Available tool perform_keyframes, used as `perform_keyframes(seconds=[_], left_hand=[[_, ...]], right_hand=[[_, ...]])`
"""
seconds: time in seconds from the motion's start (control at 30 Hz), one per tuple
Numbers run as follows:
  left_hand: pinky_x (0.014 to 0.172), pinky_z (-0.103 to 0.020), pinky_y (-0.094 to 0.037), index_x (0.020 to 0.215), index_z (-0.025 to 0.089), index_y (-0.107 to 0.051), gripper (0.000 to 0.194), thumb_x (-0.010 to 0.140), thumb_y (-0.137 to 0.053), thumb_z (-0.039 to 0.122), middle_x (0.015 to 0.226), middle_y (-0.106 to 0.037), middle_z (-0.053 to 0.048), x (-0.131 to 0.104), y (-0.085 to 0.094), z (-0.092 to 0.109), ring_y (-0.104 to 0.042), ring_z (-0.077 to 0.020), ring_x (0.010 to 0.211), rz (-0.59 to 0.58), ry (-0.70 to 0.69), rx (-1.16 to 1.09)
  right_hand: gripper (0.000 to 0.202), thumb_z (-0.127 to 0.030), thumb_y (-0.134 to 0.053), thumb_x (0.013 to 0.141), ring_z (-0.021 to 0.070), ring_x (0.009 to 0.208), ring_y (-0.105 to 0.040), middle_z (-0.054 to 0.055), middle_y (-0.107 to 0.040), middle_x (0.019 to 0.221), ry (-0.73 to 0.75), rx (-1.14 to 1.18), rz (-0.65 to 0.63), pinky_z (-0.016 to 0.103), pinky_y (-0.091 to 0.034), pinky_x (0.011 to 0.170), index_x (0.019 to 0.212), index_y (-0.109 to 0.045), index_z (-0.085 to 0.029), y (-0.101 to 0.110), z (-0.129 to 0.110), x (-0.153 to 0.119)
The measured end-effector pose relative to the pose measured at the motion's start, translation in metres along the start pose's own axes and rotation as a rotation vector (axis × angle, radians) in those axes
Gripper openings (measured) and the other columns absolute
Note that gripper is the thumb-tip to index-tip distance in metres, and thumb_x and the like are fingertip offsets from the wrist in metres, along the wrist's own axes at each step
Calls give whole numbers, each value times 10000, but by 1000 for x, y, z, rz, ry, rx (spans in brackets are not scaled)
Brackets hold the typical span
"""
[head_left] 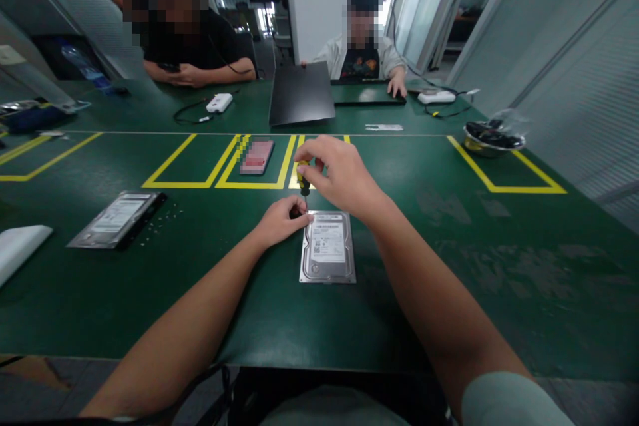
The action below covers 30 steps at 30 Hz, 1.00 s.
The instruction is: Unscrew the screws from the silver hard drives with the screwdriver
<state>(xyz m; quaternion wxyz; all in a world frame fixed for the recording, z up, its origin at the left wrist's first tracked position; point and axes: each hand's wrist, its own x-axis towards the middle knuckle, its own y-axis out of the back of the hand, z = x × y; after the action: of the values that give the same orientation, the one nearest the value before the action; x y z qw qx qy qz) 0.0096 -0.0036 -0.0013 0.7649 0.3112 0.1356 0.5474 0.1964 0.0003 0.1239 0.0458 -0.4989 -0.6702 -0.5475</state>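
Observation:
A silver hard drive point(327, 249) with a white label lies flat on the green table in front of me. My right hand point(332, 170) grips a yellow-and-black screwdriver point(303, 180), held upright with its shaft pointing down at the drive's far left corner. At that same corner is my left hand point(283, 221), its thumb on the drive's edge and its fingers curled beside the screwdriver's shaft. The screwdriver's tip and any screw under it are too small to make out. Off to the left lies a second hard drive point(117, 219), with several small screws point(162, 223) scattered beside it.
Yellow tape marks rectangles across the table point(214, 319); a pink box-like object point(257, 156) lies in one. A bowl of dark items point(494, 138) stands at right, a white object point(20, 246) at left. Across the table, two people sit, one behind a dark panel point(302, 94).

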Motion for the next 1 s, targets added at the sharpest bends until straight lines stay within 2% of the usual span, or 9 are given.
perform_keyframes(seconds=[0.1,0.23,0.47,0.67,0.87,1.0], left_hand=[[654,-271,-422,846,182,-569,254,803,-667,413,788,-595,0,0,-1,-2,-532,-153,720,4,-11,1],[651,-269,-418,847,180,-572,258,802,-671,414,783,-592,2,0,-1,-4,-528,-151,714,7,-6,9],[649,-263,-408,844,180,-562,255,801,-673,406,787,-586,6,0,-1,-3,-525,-148,717,-3,0,1],[634,-259,-394,839,178,-561,248,796,-673,396,773,-581,10,0,0,-1,-507,-142,700,-6,11,10],[649,-263,-403,849,178,-569,238,799,-669,388,796,-590,5,0,0,0,-516,-145,719,-8,9,-1],[640,-262,-400,849,180,-564,242,799,-672,391,781,-584,8,0,-1,-1,-512,-143,705,-4,14,-9]], right_hand=[[108,-168,-572,851,177,853,-575,52,-653,888,11,25,13,296,-419,781,872,-678,-164,0,-1,0],[179,-92,-529,842,167,886,-598,65,-695,970,43,62,-2,283,-425,815,911,-685,-146,0,0,-1],[102,-179,-596,854,174,834,-561,48,-647,866,15,-13,5,295,-403,773,907,-680,-157,-1,0,-1],[175,-108,-517,853,159,829,-576,56,-692,947,32,50,0,287,-407,789,911,-677,-151,-1,0,-1],[97,-184,-588,857,170,820,-551,43,-645,856,12,1,7,290,-395,765,881,-679,-162,-1,-1,0],[152,-125,-544,856,158,830,-575,61,-684,935,40,44,-4,284,-413,787,903,-688,-143,0,-2,-1]])
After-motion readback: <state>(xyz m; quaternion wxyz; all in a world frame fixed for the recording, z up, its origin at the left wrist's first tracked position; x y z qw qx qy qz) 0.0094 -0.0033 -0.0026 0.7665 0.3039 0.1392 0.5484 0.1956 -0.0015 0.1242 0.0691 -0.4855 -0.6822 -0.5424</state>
